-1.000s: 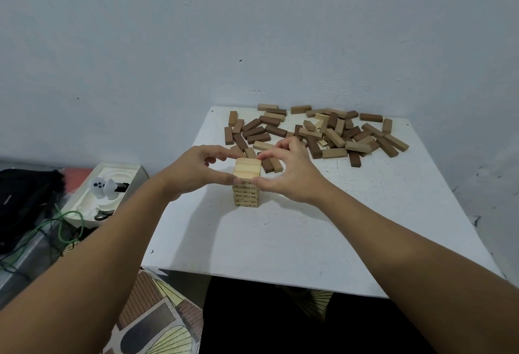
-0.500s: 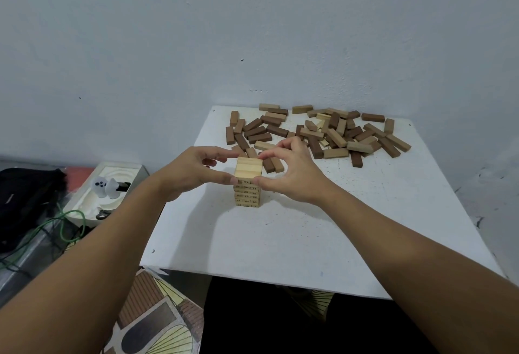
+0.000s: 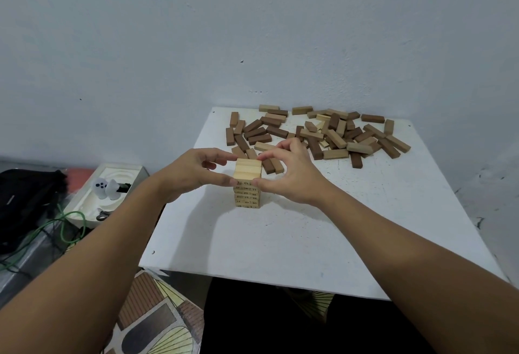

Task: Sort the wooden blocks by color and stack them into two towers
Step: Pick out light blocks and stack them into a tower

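two hands meet at the top of our light tower (image 3: 247,185), which stands upright on the white tabletop (image 3: 309,235), nearer to us than the loose pile of blocks (image 3: 317,134) spread along the far edge. our left hand (image 3: 191,173) pinches the top layer (image 3: 248,168) from the left, thumb at the near corner and forefinger at the far one; our right hand (image 3: 295,173) pinches it the same way from the right. so both hands grip the top layer, squaring it over the numbered rows beneath.

we judge these blocks to be light, stiff and smooth-sided, so they slide easily on one another; nothing here is fragile, but the tower would topple with a sideways nudge. the best hold seems to be on a block's long sides or its ends, with gentle pressure straight inward. the pile holds dark and pale blocks mixed, and no dark tower is in view yet.

against the earlier frames little differs: our hands stay in the same pinch on the top layer, and the tower has gained no block.
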`<state>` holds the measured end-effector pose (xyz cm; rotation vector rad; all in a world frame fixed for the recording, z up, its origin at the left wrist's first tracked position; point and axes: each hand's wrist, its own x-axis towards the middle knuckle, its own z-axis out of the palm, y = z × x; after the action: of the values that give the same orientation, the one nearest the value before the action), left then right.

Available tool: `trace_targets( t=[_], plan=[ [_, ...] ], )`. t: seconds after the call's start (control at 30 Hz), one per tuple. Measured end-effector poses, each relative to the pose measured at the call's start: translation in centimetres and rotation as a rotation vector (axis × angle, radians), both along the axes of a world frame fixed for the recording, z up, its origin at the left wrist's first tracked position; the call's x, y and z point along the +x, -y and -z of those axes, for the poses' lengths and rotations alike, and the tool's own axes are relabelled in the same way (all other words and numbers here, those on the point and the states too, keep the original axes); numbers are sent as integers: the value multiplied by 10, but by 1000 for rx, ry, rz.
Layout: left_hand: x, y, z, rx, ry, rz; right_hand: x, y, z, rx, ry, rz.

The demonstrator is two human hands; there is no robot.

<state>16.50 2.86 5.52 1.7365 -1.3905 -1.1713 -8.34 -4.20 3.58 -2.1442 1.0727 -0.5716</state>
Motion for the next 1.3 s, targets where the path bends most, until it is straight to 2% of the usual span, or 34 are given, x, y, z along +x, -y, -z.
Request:
trace_targets(
  t=[0.13, 0.27, 0.5, 0.57, 0.73, 1.07, 1.2, 1.3],
  plan=[
    [6, -4, -5, 38, -8, 20, -5, 2, 1, 12, 70, 19],
    [13, 0, -18, -46, -105, -66, -14, 10, 3, 39, 181, 81],
    [-1, 20, -39, -98, 54, -56, -18, 16, 7, 36, 222, 111],
    [-5, 22, -39, -104, 81, -77, -18, 19, 13, 11, 170, 148],
    [-8, 21, -29, -145, 92, -166, -17, 30, 31, -98, -202, 96],
    [-6, 24, -11, -110, 41, -206, 27, 42, 41, -281, -532, 54],
    [-6, 29, -10, -117, 24, -209, 32, 44, 48, -316, -511, 109],
    [-4, 30, -7, -122, 28, -204, 32, 51, 39, -232, -268, 214]
  ],
)
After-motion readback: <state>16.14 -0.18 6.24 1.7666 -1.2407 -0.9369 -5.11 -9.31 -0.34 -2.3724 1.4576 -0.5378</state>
